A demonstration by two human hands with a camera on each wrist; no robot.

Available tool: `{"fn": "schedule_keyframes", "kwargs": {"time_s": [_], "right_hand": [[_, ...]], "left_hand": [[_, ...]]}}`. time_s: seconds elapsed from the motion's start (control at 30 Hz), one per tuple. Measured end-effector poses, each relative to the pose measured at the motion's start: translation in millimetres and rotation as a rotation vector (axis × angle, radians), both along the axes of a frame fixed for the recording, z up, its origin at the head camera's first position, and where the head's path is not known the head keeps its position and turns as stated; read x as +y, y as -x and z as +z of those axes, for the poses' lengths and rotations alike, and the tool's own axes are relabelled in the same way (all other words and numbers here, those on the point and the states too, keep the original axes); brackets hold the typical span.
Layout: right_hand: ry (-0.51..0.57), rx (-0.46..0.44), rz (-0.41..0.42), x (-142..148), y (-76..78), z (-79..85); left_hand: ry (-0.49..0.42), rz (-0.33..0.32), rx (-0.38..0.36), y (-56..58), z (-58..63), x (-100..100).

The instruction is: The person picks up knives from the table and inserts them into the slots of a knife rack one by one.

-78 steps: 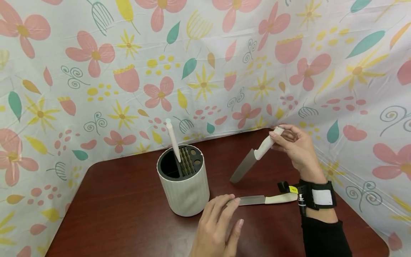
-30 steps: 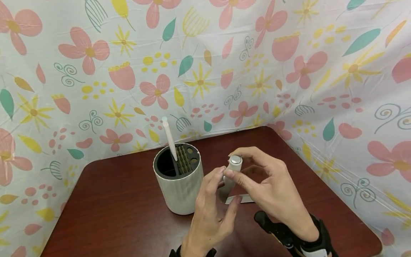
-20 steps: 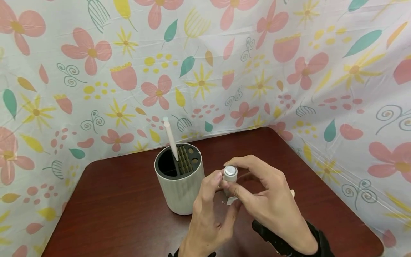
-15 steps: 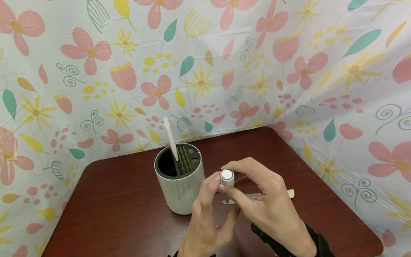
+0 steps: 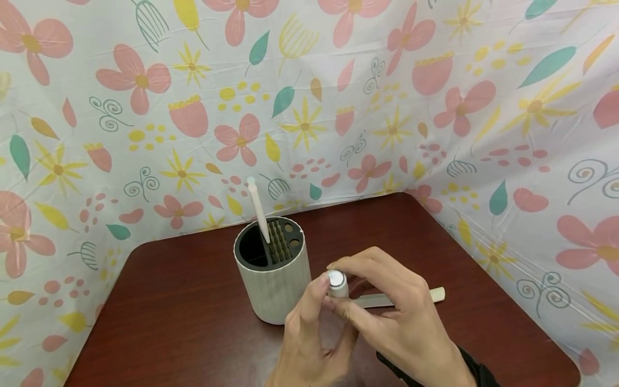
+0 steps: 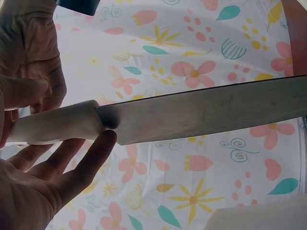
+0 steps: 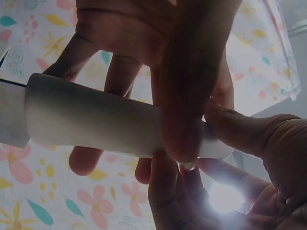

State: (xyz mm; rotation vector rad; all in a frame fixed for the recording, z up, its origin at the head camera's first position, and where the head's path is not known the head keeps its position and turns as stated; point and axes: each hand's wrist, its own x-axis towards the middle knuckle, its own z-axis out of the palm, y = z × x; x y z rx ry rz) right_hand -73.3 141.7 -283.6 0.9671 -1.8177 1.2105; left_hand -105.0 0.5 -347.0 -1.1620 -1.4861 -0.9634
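Note:
A kitchen knife (image 6: 201, 112) with a white handle is between my hands, its silver-capped handle end (image 5: 337, 280) turned up toward the head camera. My right hand (image 5: 398, 306) grips the handle, with the thumb across it and the other fingers behind. My left hand (image 5: 309, 338) also holds the handle, thumb and fingers around its capped end in the right wrist view. One left fingertip (image 6: 109, 136) touches the knife where handle meets blade. In the head view the blade is hidden under the hands. A second white-handled knife (image 5: 377, 300) lies on the table behind the right hand.
A ribbed white knife holder (image 5: 275, 295) with a black slotted top stands left of my hands. A slim white handle (image 5: 259, 212) leans up out of it. The dark red table (image 5: 184, 322) meets a flowered cloth (image 5: 193, 107) at the back and right.
My right hand has brought the knife from the right to the left hand, turning its handle end up. Both hands now hold it, and it has lowered slightly.

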Motion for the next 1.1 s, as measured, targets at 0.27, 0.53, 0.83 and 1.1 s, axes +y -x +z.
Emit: {"fn": "schedule_keyframes", "kwargs": {"time_s": [0.27,0.53,0.83,1.1], "right_hand": [[0.039,0.022,0.116,-0.4,2.8,1.6],[0.078,-0.220,0.165,8.2,10.3,1.8],[0.017,-0.431,-0.036,9.7,71.3,-1.6],[-0.069,-0.549,-0.017,-5.7,120.1,-19.6]], "left_hand": [[0.007,0.068,0.007,-1.0,-2.3,-3.2],[0.018,0.003,-0.026,-1.0,7.8,-10.7],[0.049,-0.003,-0.060,-3.1,20.9,-23.5],[0.057,-0.008,-0.056,-3.7,31.7,-32.4]]}}
